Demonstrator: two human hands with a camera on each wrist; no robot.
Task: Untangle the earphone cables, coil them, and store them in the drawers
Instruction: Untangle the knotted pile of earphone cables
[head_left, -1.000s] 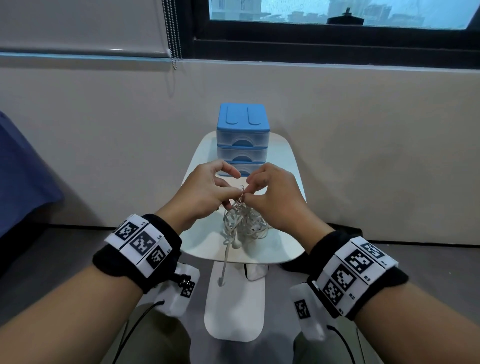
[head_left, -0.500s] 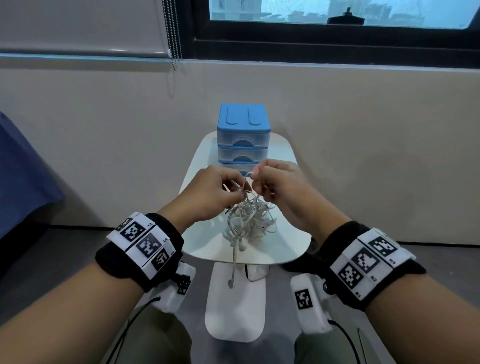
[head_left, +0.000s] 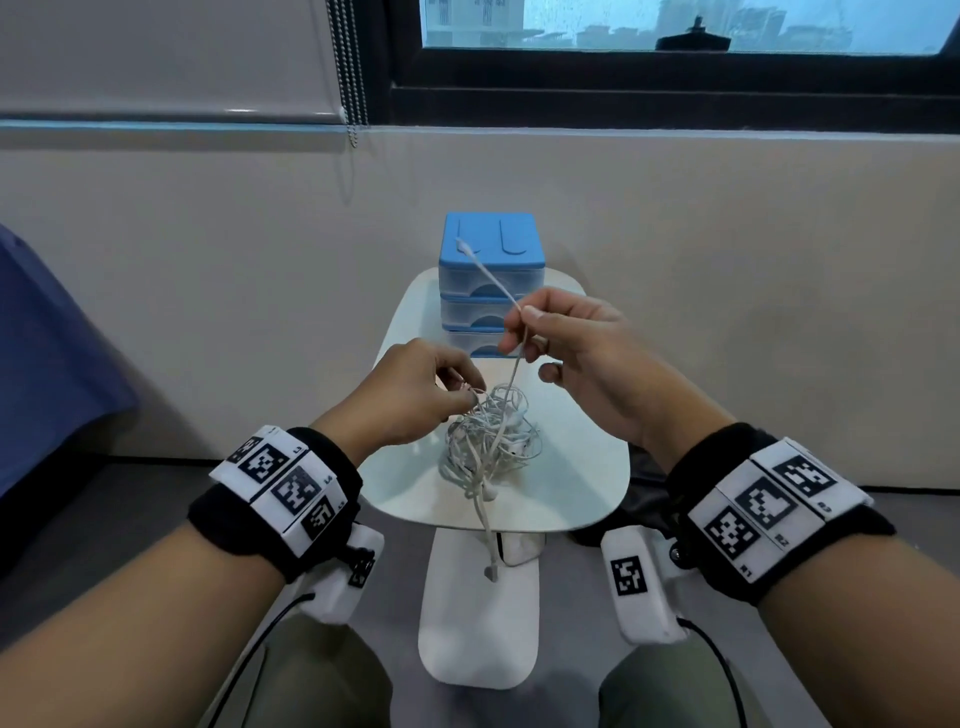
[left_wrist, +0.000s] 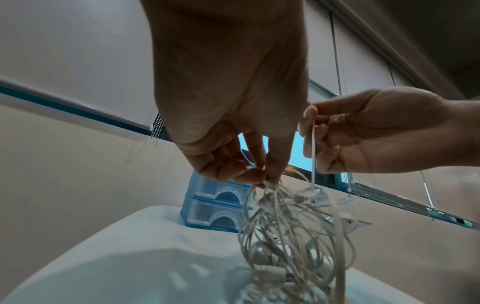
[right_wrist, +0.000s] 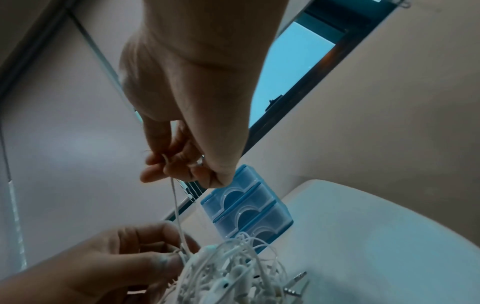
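Note:
A tangled bundle of white earphone cables (head_left: 488, 441) lies on the small white table (head_left: 582, 467). My left hand (head_left: 475, 397) pinches the top of the tangle between thumb and fingers (left_wrist: 265, 181). My right hand (head_left: 522, 325) is raised above it and pinches a single strand (right_wrist: 176, 203) drawn taut out of the tangle. That strand's free end (head_left: 461, 243) sticks up in front of the blue drawer unit (head_left: 491, 260). All three of the unit's drawers are closed. Another cable end (head_left: 491, 564) hangs over the table's near edge.
The drawer unit stands at the table's far end, against a beige wall under a window. A blind chain (head_left: 353, 78) hangs at the upper left. Blue fabric (head_left: 41, 364) is at the left. Metal jack plugs (right_wrist: 296, 281) lie beside the tangle.
My right hand has risen up and to the right, drawing one strand out of the tangle so its end now stands free. My left hand still holds the tangle's top.

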